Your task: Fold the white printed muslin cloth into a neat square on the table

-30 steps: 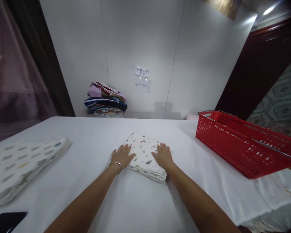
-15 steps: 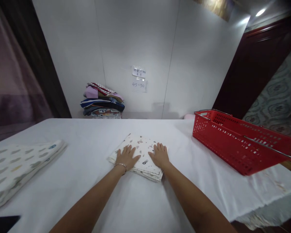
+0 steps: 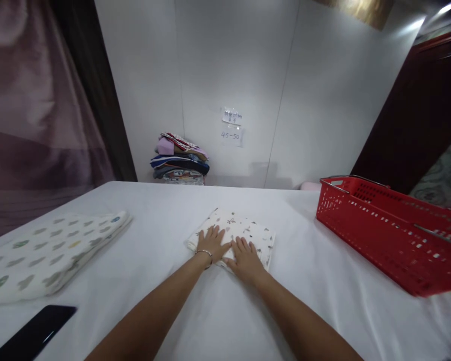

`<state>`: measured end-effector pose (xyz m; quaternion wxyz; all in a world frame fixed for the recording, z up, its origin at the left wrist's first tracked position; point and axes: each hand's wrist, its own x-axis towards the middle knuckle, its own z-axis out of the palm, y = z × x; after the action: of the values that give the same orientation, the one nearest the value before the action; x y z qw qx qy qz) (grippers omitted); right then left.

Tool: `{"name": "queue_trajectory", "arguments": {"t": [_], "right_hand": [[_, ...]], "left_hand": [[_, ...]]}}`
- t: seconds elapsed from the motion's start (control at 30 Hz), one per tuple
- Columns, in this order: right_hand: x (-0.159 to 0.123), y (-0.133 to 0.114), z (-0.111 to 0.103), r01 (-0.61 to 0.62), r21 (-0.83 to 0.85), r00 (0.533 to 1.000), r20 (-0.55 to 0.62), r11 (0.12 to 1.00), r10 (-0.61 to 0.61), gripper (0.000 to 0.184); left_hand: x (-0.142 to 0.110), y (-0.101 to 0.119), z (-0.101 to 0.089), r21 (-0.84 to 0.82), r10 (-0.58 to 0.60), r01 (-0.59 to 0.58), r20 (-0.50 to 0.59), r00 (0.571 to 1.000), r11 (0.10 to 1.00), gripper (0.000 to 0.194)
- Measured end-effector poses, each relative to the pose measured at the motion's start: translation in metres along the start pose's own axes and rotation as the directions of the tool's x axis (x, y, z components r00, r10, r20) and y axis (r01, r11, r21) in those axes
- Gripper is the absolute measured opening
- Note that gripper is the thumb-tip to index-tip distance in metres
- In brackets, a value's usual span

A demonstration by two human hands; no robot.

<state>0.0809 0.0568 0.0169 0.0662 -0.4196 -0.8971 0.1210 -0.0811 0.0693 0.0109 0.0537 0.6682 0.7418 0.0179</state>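
Observation:
A folded white cloth (image 3: pixel 248 228) with small grey and brown prints lies flat on the white-covered table (image 3: pixel 165 240), in the middle of the head view. My left hand (image 3: pixel 211 244) rests palm down on its near left part, fingers spread; a bracelet circles that wrist. Beside it, my right hand (image 3: pixel 246 260) presses flat on the cloth's near edge with the fingers stretched out. The two hands almost meet at the thumb of the left one. Part of the cloth's near edge is hidden under the hands.
A second folded cloth (image 3: pixel 60 245) with grey leaf-like prints lies at the left. Below it is a black phone (image 3: pixel 37 333). On the right stands a red plastic basket (image 3: pixel 383 235) with metal handles. Stacked clothes (image 3: pixel 180 160) sit behind the table, against the wall.
My right hand has slid left and nearer on the cloth, closer to my left hand. The view has turned left, so more of the phone shows.

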Motion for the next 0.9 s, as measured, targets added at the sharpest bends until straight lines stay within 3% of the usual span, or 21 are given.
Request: {"name": "queue_trajectory", "arguments": {"t": [0.1, 0.2, 0.3, 0.57, 0.67, 0.77, 0.9], "right_hand": [[-0.003, 0.000, 0.004, -0.008, 0.000, 1.000, 0.013, 1.000, 0.008, 0.071], [-0.001, 0.001, 0.001, -0.011, 0.000, 1.000, 0.009, 1.000, 0.011, 0.072], [-0.001, 0.000, 0.000, -0.007, -0.001, 1.000, 0.008, 1.000, 0.007, 0.072], [0.000, -0.001, -0.002, -0.027, 0.025, 0.997, 0.075, 0.999, 0.025, 0.073], [0.017, 0.001, -0.019, -0.019, 0.056, 0.996, 0.092, 0.998, 0.014, 0.071], [0.045, 0.011, -0.036, -0.054, 0.017, 0.998, -0.030, 0.998, 0.055, 0.065], [0.070, 0.037, -0.030, -0.214, -0.071, 0.973, -0.103, 0.974, 0.206, 0.065]], "left_hand": [[0.010, -0.007, -0.013, -0.022, -0.002, 0.004, 0.080, 0.997, 1.000, 0.064], [0.020, -0.022, -0.020, -0.025, -0.066, 0.067, 0.055, 0.996, 0.997, 0.063], [0.022, -0.036, -0.015, -0.067, -0.133, 0.136, 0.047, 0.990, 0.988, 0.067], [0.021, -0.041, -0.001, -0.082, -0.120, 0.120, 0.003, 0.993, 0.989, 0.068], [0.021, -0.041, -0.002, -0.084, -0.119, 0.119, -0.001, 0.993, 0.989, 0.068], [0.019, -0.040, -0.004, -0.092, -0.121, 0.121, 0.006, 0.993, 0.988, 0.068], [0.018, -0.040, -0.005, -0.084, -0.115, 0.116, 0.010, 0.993, 0.990, 0.067]]}}
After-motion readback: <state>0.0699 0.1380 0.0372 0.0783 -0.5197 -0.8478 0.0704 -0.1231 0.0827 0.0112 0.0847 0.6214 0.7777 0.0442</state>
